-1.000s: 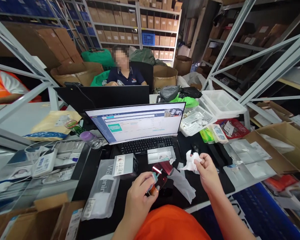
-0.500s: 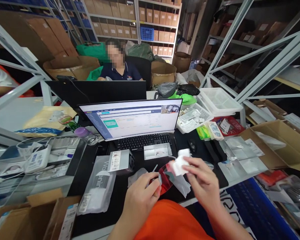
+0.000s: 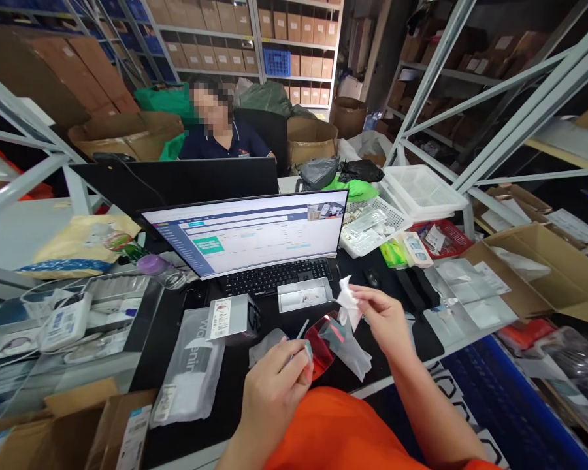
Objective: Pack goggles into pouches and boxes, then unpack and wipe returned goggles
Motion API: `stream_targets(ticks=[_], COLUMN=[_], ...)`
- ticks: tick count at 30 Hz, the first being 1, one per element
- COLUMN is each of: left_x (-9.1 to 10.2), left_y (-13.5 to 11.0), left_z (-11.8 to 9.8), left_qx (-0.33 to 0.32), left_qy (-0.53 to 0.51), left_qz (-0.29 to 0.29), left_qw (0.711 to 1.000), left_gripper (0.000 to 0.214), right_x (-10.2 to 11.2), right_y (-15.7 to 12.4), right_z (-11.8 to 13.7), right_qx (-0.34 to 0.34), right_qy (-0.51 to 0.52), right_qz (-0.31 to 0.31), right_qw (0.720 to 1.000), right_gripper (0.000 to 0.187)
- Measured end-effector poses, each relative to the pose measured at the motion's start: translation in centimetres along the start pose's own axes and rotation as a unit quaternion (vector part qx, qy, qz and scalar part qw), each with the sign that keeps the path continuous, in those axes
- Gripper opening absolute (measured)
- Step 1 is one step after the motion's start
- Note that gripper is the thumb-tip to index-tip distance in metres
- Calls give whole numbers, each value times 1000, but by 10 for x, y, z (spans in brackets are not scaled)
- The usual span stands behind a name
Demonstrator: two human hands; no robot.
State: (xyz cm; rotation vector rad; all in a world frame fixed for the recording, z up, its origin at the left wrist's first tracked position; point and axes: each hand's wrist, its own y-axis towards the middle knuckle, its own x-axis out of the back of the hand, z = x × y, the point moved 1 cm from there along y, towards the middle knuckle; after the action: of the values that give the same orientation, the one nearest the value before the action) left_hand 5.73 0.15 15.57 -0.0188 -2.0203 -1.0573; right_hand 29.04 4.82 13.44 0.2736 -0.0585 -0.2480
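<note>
My left hand is closed round a pair of glasses with red lenses, held low over the black desk mat. My right hand pinches a small white wipe just above the red lens. A clear plastic bag lies on the mat under the lens. A small black box with a white label and a flat grey pouch lie to the left of my hands.
A monitor and keyboard stand ahead, with an open metal tray before them. White baskets and an open cardboard box sit right. A person in a dark shirt sits opposite behind another screen. Shelf struts cross both sides.
My right hand brought the white wipe from the right in to the red lens, over it, then back to its upper edge. The left hand kept hold of the glasses.
</note>
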Motion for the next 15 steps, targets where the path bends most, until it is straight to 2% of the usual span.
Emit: stream_targets(ticks=[1,3,6,9,11,13,15], left_x=[0,0,-3,-9,-12,-14,-14], left_y=[1,1,0,2,5,8,6], left_z=[0,-1,0,-2,-4,-7,-10], left_qx=[4,11,30,47,58,60,49], left_qy=[-3,-11,-28,-38,-42,-47,-51], left_qz=[-2,0,12,17,25,37,42], left_qw=[1000,1000,999,998,997,996,997], left_gripper=[16,16,17,17,16,13,11], right_x=[7,17,20,15,9,5,0], right_y=[2,-4,-27,-48,-56,-60,-63], right_z=[-8,-24,-41,-41,-33,-26,-22], right_qx=[-48,-129,-245,-332,-342,-328,-309], right_qy=[52,150,267,342,370,377,357], right_qz=[-38,-98,-109,-18,66,123,150], right_qw=[997,975,926,879,861,857,869], right_gripper=[6,14,23,31,42,48,47])
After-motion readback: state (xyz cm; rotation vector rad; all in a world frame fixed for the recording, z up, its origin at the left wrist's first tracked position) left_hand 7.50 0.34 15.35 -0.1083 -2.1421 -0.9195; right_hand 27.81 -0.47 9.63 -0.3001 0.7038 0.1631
